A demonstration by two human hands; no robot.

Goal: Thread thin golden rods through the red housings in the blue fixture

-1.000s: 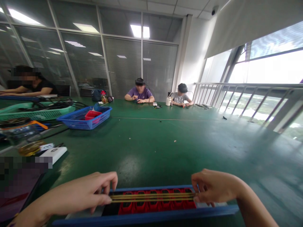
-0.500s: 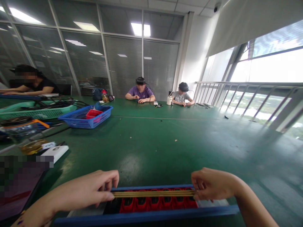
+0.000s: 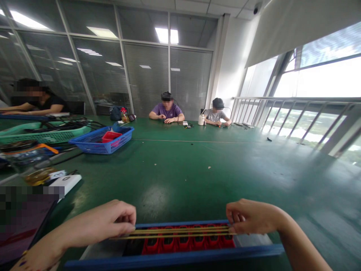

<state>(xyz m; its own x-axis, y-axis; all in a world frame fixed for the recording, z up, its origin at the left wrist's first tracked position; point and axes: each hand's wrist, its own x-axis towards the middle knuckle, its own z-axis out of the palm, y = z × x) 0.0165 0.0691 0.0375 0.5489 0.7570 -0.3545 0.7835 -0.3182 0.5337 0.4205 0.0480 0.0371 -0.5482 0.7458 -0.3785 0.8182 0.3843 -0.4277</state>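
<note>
Several thin yellowish sticks (image 3: 180, 231) span the gap between my hands, above a row of red holders (image 3: 183, 242) with dark insides. My left hand (image 3: 120, 220) pinches their left ends between thumb and fingers, and one stick sits lower, its end under that hand. At the right ends, my right hand (image 3: 244, 218) is closed on the sticks with curled fingers. The holders lie between two blue rails (image 3: 175, 257) close to me, with pale translucent pieces at both sides.
On the green table (image 3: 169, 180), a blue basket (image 3: 98, 145) holds a red container. Left of it are a green basket (image 3: 56, 131) with black cables, a jar, a white device (image 3: 67, 184) and a dark screen. Three people sit around the far side.
The sticks have spread apart, one now lying lower than the others. My left hand has moved slightly left and up; my right hand has shifted slightly left.
</note>
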